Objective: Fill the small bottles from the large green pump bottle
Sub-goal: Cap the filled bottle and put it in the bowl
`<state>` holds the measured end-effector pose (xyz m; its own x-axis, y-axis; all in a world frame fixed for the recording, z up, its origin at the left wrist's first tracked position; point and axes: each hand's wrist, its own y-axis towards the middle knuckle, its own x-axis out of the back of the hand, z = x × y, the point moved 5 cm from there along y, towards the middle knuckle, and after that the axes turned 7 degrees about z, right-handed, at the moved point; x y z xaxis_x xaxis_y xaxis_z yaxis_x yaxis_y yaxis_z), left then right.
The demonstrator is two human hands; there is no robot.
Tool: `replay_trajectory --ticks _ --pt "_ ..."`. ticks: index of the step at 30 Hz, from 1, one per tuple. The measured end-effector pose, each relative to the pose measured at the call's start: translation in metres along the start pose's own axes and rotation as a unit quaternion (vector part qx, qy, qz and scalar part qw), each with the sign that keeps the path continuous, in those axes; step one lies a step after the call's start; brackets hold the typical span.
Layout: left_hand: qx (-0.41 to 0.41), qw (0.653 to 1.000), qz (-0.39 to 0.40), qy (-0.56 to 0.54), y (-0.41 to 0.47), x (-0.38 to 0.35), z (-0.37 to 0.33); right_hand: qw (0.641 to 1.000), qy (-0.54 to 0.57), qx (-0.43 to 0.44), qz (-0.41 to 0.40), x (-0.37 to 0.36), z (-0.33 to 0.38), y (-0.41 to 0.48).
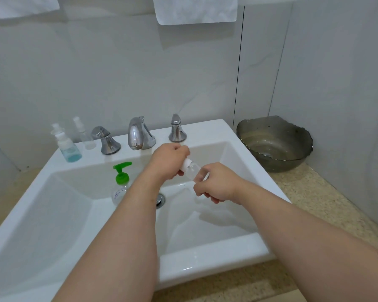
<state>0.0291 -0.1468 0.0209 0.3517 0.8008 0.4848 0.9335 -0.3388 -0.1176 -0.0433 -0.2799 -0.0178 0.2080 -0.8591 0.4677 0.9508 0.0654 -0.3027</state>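
Both bare forearms reach forward over the white sink (216, 256), and the hands meet above the basin just short of the tap (140, 134). The left hand (169, 159), fingers curled, grips the white cap end of a small clear bottle (192, 170) held tilted in the air, and the right hand (216, 183) curls its fingers round the body. The green pump bottle (121, 182) stands upright in the basin beside the left forearm, and the spare bottles (69, 149) stand on the back-left ledge.

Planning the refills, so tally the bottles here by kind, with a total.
Small bottles standing, not held: 3
Small bottle gripped by left hand and right hand: 1
Green pump bottle: 1
Total: 5
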Motion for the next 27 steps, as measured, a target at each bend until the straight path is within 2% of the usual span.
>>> replay_trajectory --ticks 5,9,16,19,23,27 --pt "0.016 1.000 -0.003 0.017 0.000 -0.002 -0.001 1.000 -0.014 -0.005 -0.003 0.001 -0.002 0.002" --pt "-0.010 1.000 -0.010 0.028 0.001 -0.005 -0.005 1.000 -0.016 -0.001 -0.011 0.002 -0.002 0.001" --pt "-0.036 0.999 -0.017 0.014 0.003 -0.005 -0.006 0.997 -0.053 0.060 -0.020 0.004 0.002 0.002" --pt "-0.054 0.997 -0.044 -0.044 0.004 -0.001 -0.007 0.996 -0.051 0.067 -0.036 0.005 0.004 0.001" --pt "-0.087 0.981 -0.138 -0.109 -0.002 0.008 -0.010 0.990 0.047 0.092 -0.093 0.015 0.007 0.005" --pt "-0.069 0.977 -0.171 -0.107 -0.002 0.003 -0.003 0.951 0.151 0.150 -0.226 0.042 0.015 0.001"
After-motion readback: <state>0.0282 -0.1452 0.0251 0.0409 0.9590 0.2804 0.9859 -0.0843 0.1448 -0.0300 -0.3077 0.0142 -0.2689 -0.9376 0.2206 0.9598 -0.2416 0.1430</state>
